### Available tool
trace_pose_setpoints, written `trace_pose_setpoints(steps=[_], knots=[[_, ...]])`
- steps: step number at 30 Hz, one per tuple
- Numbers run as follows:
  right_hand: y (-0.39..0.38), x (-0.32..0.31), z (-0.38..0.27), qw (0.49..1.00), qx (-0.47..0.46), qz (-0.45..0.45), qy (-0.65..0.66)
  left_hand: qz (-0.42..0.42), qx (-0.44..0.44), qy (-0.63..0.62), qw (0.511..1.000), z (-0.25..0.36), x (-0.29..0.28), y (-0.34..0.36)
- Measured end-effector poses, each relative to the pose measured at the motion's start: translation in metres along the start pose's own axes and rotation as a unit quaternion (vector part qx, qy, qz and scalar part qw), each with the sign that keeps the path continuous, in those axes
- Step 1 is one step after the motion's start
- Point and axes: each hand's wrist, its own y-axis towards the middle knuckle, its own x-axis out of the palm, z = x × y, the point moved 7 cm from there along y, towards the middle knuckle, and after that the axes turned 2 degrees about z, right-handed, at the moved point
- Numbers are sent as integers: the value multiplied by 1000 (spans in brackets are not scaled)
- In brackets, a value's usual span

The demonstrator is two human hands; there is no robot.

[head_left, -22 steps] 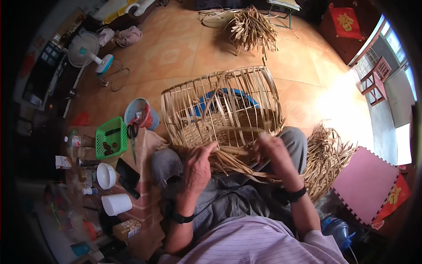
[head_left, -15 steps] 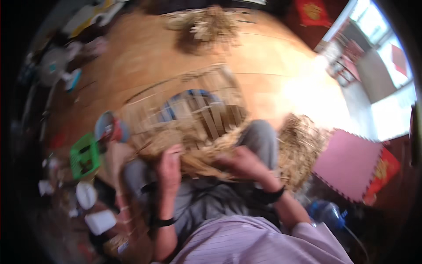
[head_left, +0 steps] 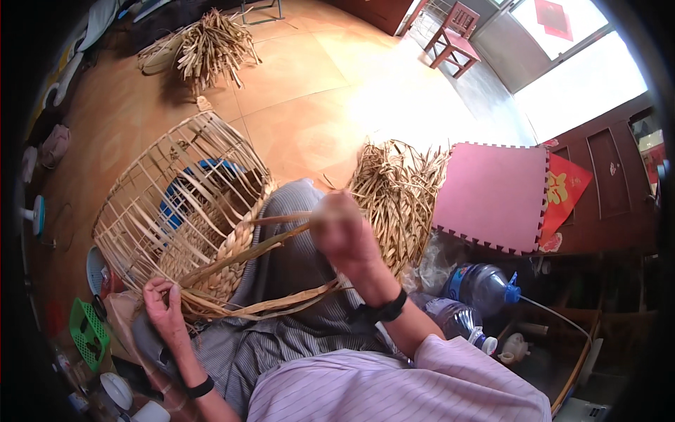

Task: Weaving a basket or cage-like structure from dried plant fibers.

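Strips (head_left: 271,243) are gripped by the right hand (head_left: 343,231); the left hand's (head_left: 166,307) grip cannot be told. The basket (head_left: 188,243) is part-woven, gaps left unfilled.

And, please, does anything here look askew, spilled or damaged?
I see nothing clearly spilled or damaged. The red sheet looks askew, slanting out from behind the pink mat. Loose strips run from the basket to the right hand, probably just unfinished weaving.

Orange floor tiles (head_left: 302,70) bear a splayed sheaf of dried plant strips (head_left: 218,53) — a red-brown wooden chair (head_left: 460,46) stands on paler flooring (head_left: 485,98).
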Motion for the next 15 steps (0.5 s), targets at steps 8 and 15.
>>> trace_pose_setpoints(steps=[8,15], knots=[[-47,-249,-167,944,-80,240,-214,-22,-14,5,1000,-8,-10,6],[-167,-481,-192,774,22,502,-385,-38,-19,5,999,-8,-20,11]])
